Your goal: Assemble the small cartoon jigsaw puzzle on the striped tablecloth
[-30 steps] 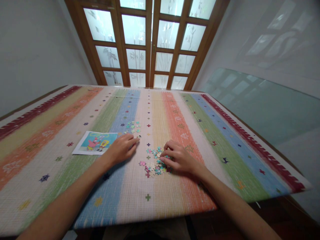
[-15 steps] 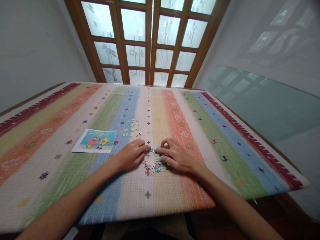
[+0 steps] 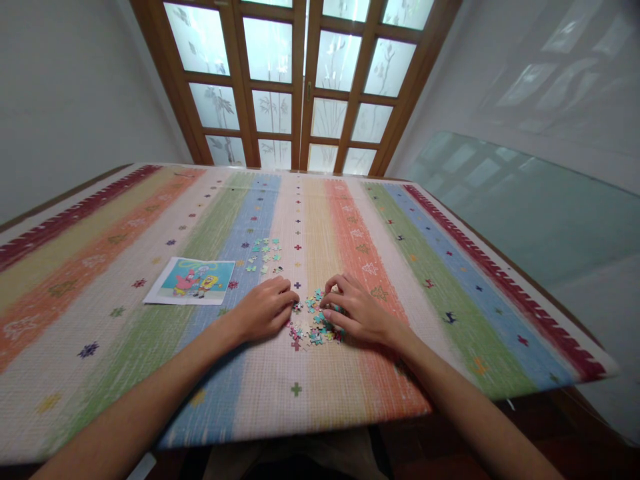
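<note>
A loose pile of small jigsaw puzzle pieces (image 3: 315, 333), pink, teal and cream, lies on the striped tablecloth between my hands. My left hand (image 3: 267, 308) rests at the pile's left side with its fingers curled and closed, a puzzle piece (image 3: 299, 307) at the fingertips. Over the pile's right edge is my right hand (image 3: 355, 310), fingers bent and apart, the tips touching pieces. Beyond my left hand, several teal puzzle pieces (image 3: 265, 253) are laid out in loose rows. A printed cartoon picture (image 3: 193, 281) lies flat to the left of them.
The striped tablecloth (image 3: 270, 393) covers a wide table, its near edge just in front of me. At the far side stand wooden doors with frosted panes (image 3: 273, 110). A pale glass panel (image 3: 525, 193) is along the right wall.
My hands have moved slightly apart. The right fingers have drawn back to the right and curled more, uncovering pieces in the middle of the pile. The left fingertips have shifted a little left.
</note>
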A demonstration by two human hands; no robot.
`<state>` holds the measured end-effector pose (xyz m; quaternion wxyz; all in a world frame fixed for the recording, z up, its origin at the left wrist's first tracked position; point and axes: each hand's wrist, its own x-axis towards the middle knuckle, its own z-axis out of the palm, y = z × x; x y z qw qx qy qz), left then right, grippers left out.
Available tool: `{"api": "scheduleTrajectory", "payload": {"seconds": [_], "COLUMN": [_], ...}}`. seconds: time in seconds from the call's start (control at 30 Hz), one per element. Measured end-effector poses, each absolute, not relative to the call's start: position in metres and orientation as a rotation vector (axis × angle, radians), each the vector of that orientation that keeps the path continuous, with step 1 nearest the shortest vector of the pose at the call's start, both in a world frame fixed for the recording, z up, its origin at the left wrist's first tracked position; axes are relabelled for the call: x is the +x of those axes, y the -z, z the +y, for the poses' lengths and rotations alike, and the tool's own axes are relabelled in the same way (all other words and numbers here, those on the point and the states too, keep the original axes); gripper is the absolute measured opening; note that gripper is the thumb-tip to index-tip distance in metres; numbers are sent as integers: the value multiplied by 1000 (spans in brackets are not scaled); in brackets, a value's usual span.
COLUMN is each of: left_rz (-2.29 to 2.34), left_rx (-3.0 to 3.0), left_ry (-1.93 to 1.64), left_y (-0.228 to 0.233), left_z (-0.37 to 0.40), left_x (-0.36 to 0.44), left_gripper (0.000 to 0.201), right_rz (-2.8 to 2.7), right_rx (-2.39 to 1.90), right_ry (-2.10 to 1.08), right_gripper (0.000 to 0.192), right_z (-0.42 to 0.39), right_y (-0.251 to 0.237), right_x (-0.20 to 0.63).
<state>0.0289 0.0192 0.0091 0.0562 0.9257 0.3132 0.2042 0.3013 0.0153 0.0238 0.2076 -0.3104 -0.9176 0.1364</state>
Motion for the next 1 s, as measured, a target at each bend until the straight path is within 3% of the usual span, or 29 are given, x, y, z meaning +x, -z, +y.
{"api": "scheduleTrajectory", "payload": {"seconds": [0.33,0.73,1.0], "left_rz": [961,993,1035], "left_rx": [2640,2404,2418], "left_ry": [-689,-736,-811], "left_y": [-10,-12,-11], "left_z": [13,13,17], "left_x": [44,49,44], "left_gripper": [27,6,13], "right_rz": [-2589,-2574,-2574], "right_rx": [-797,-804,-771], "right_ry": [-416,-417,-433], "right_gripper": [29,27,26], "right_z": [15,16,16], "right_y": [-20,-21,-22], "right_x": [300,299,300]}}
